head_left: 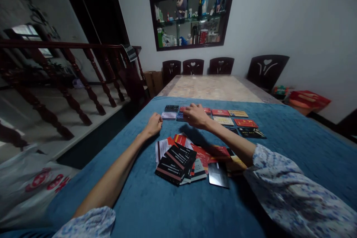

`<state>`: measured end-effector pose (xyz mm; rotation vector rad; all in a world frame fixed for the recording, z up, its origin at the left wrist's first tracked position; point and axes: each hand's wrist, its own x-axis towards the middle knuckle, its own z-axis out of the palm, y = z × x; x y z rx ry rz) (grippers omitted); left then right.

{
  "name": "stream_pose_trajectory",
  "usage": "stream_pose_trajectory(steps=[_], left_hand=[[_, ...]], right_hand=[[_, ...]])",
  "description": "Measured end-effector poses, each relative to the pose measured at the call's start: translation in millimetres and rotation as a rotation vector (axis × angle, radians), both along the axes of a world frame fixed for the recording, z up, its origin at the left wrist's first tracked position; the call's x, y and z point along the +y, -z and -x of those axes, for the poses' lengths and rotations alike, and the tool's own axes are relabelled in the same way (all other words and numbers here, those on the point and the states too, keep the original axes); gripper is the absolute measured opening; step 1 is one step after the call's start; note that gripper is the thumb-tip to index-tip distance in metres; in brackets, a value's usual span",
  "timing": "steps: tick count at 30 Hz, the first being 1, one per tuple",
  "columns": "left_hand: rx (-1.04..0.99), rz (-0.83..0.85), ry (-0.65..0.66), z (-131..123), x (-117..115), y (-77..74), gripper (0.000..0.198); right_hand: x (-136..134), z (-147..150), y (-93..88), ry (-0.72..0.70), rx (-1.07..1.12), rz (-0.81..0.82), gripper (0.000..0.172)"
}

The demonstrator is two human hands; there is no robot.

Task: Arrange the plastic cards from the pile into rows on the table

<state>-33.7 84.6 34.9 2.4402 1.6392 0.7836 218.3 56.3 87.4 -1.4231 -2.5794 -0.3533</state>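
Nearest the camera were two floral cuffs in white and blue, the right sleeve (295, 193) spreading across the lower corner and the left sleeve (89, 225) bunched at the forearm. Between the forearms, on the blue cloth (134, 208), lay an overlapping heap of cards: black cards (175, 165) with brownish stripes on top, red and white ones beneath, and a glossy dark grey card (219, 175) at its right edge.

Beyond the heap the cards stood in rows. The right hand (195, 115) was bent over a blue card (180, 117) there (whether its fingers were clamped on one, I cannot tell). The left hand (154, 124), apart from the right, rested on the cloth with fingers curled, just beside a lavender card (168, 116); its grip was hidden. Behind that lay a black card stack (171, 108). Right of the right hand were a red card (220, 112), a yellow card (238, 113), a cream card (223, 120) and a black card with pale print (251, 132).
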Motion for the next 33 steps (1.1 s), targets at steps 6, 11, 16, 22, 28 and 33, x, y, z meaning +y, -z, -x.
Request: stream_pose_trajectory(steps=[6, 11, 16, 22, 28, 33], left_hand=[[-0.044, -0.042, 0.029, -12, -13, 1.7, 0.014], [-0.053, -0.057, 0.060, -24, -25, -1.5, 0.012], [-0.040, -0.098, 0.132, -46, -43, -7.6, 0.013], [-0.003, -0.080, 0.241, -80, -69, -15.7, 0.016], [0.129, -0.020, 0.335, -115, -96, -21.8, 0.018], [0.188, -0.001, 0.444, -136, -124, -22.7, 0.019]], right_hand=[[-20, -22, 7.5, 0.011, 0.029, -0.038, 0.025], [-31, -38, 15.3, 0.005, 0.039, -0.042, 0.022], [-43, -56, 24.5, -0.021, 0.056, -0.049, 0.019], [-66, -81, 35.0, -0.076, 0.097, -0.050, 0.017], [-89, -105, 44.0, -0.135, 0.177, -0.020, 0.016], [-107, -117, 47.3, -0.245, 0.274, 0.045, 0.023]])
